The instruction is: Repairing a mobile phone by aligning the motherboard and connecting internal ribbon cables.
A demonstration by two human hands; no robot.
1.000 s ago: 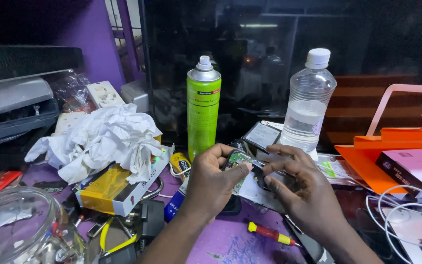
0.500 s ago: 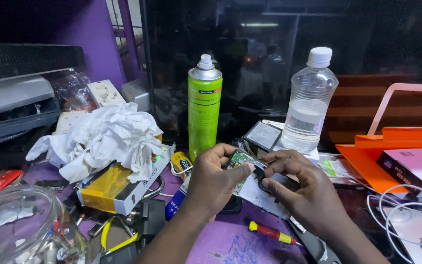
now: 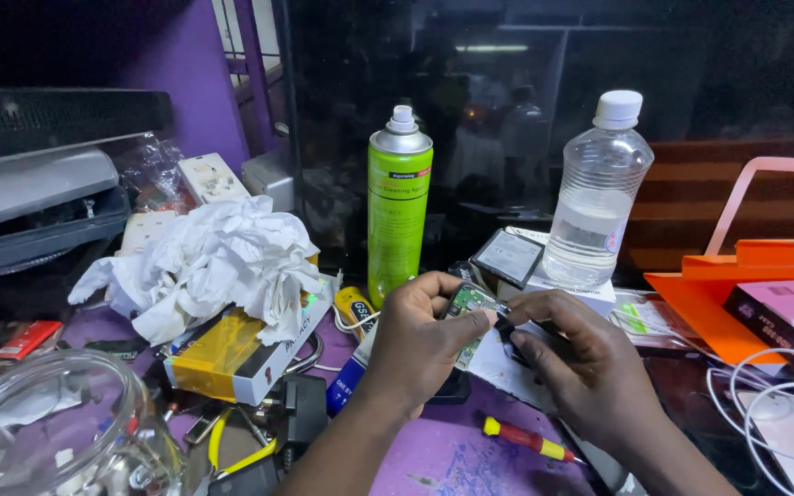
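Above the cluttered purple worktop (image 3: 434,459), the left hand (image 3: 420,344) still pinches a small green circuit board (image 3: 464,300) while the right hand (image 3: 581,363), unmoved, grips a thin tool against it.

The left hand (image 3: 420,344) hides most of the small green circuit board (image 3: 464,301); glass jar (image 3: 57,432) cut off

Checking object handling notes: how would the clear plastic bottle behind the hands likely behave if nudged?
The clear plastic bottle stands tall and narrow, so it could tip. It looks about half full of clear liquid, which probably steadies its base. Once on its side, its round body would likely roll toward the green spray can.
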